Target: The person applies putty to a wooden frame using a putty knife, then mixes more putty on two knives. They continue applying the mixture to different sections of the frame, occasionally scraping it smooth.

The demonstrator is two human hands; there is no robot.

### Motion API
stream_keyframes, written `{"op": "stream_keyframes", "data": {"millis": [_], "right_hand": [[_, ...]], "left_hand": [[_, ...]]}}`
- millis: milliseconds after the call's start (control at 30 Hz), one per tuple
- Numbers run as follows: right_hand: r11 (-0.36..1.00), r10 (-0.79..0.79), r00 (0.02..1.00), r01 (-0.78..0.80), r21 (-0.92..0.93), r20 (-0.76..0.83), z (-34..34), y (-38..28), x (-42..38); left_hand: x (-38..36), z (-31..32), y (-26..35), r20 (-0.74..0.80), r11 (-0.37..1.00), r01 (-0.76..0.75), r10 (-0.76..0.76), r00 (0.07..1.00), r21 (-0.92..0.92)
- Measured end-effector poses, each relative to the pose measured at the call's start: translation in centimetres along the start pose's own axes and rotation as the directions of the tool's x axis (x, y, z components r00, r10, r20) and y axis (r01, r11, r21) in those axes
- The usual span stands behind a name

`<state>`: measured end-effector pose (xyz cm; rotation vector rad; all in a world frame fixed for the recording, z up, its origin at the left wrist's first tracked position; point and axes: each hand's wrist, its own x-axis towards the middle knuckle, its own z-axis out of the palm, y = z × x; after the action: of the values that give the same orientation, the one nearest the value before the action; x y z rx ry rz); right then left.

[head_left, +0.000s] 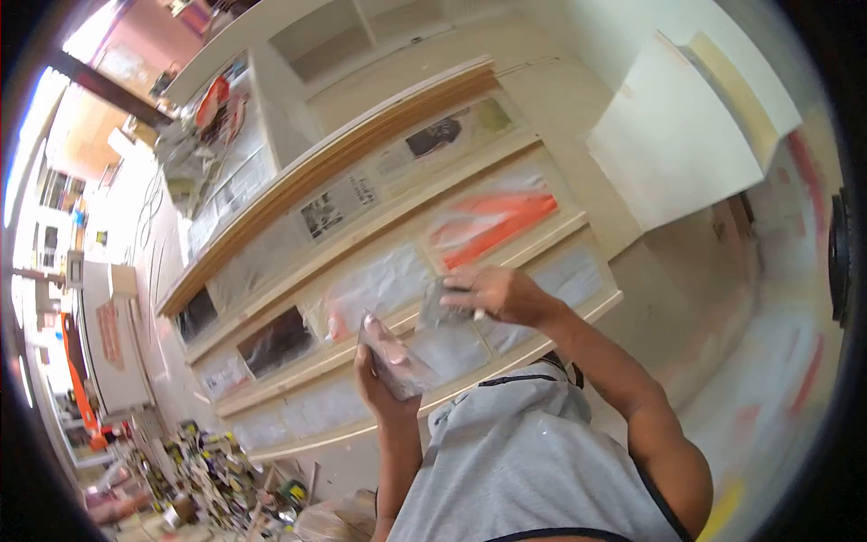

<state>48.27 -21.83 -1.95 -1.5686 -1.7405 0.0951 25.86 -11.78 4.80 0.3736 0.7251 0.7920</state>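
My left hand (pixel 381 384) is wrapped round a flat board (pixel 397 364) with a lump of pinkish paste on it. My right hand (pixel 497 294) has its fingers closed on a grey flat scraper (pixel 442 305), slightly blurred, just above the panel and to the right of the board. Beneath both hands lies a large wooden frame panel (pixel 361 250) with pale slats. Plastic sheet and printed newspaper (pixel 339 206) show between the slats, along with a red-orange patch (pixel 501 226).
A white angled panel (pixel 677 135) stands at the upper right. Scraps and cans (pixel 217 479) litter the floor at the lower left. Behind the frame, plastic bags (pixel 185 163) rest on a paper-covered surface. A white cabinet (pixel 108 339) stands at left.
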Motion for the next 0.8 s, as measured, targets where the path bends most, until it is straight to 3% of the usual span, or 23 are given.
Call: {"op": "stream_keyframes", "data": {"millis": [33,67,100,133,167,233,333,400,467,600,667,700,767,800], "right_hand": [[0.998,0.06,0.998,-0.061,-0.019,-0.014,-0.5,0.9,-0.6],[0.979,0.197,0.947,-0.205,-0.005,-0.254,-0.7,1.8,-0.9],[0.942,0.316,0.822,-0.333,0.049,-0.475,-0.6,2.5,-1.1],[0.788,0.596,0.655,-0.587,0.184,-0.465,-1.1,3.8,-1.5],[0.554,0.812,0.415,-0.769,0.317,-0.411,-1.6,5.4,-1.9],[0.578,0.743,0.267,-0.718,0.387,-0.614,-1.3,9.2,-2.1],[0.519,0.678,0.129,-0.781,0.347,-0.724,-1.4,12.7,-0.4],[0.518,0.629,0.092,-0.79,0.328,-0.772,-0.6,13.9,0.9],[0.573,0.468,0.047,-0.776,0.262,-0.882,0.7,17.5,1.3],[0.46,0.505,0.025,-0.854,0.244,-0.863,1.7,18.3,2.4],[0.498,0.599,0.074,-0.814,0.299,-0.798,1.9,17.1,3.4],[0.493,0.594,0.069,-0.819,0.295,-0.801,2.3,16.5,3.9],[0.518,0.603,0.152,-0.821,0.24,-0.783,2.9,15.4,4.9],[0.548,0.462,0.211,-0.832,0.09,-0.862,3.7,15.5,5.2]], "left_hand": [[0.0,0.6,0.1,0.027,1.0,0.026,-0.026,0.999,0.011],[-0.2,1.6,0.2,0.068,1.0,0.005,-0.006,0.998,0.021],[-0.4,2.0,0.3,0.103,0.999,-0.018,0.015,0.995,0.031],[0.3,1.0,0.5,0.313,1.0,0.016,-0.02,0.949,0.013],[0.5,0.6,0.4,0.326,0.999,0.031,-0.038,0.945,0.026],[0.6,0.4,0.4,0.259,0.997,0.071,-0.077,0.963,0.031],[1.1,-1.2,1.2,0.294,0.988,0.113,-0.14,0.945,0.106],[1.6,-1.9,2.0,0.295,0.986,0.133,-0.159,0.942,0.105],[3.0,-3.7,3.0,0.319,0.986,0.147,-0.164,0.933,0.077],[4.7,-5.8,5.3,0.294,0.987,0.124,-0.15,0.944,0.104],[5.4,-6.1,6.4,0.352,0.987,0.141,-0.16,0.922,0.079],[5.7,-6.4,6.8,0.379,0.986,0.151,-0.164,0.911,0.065],[6.6,-7.2,7.2,0.364,0.985,0.168,-0.173,0.915,0.046],[7.1,-7.7,7.3,0.332,0.986,0.155,-0.165,0.929,0.056]]}}
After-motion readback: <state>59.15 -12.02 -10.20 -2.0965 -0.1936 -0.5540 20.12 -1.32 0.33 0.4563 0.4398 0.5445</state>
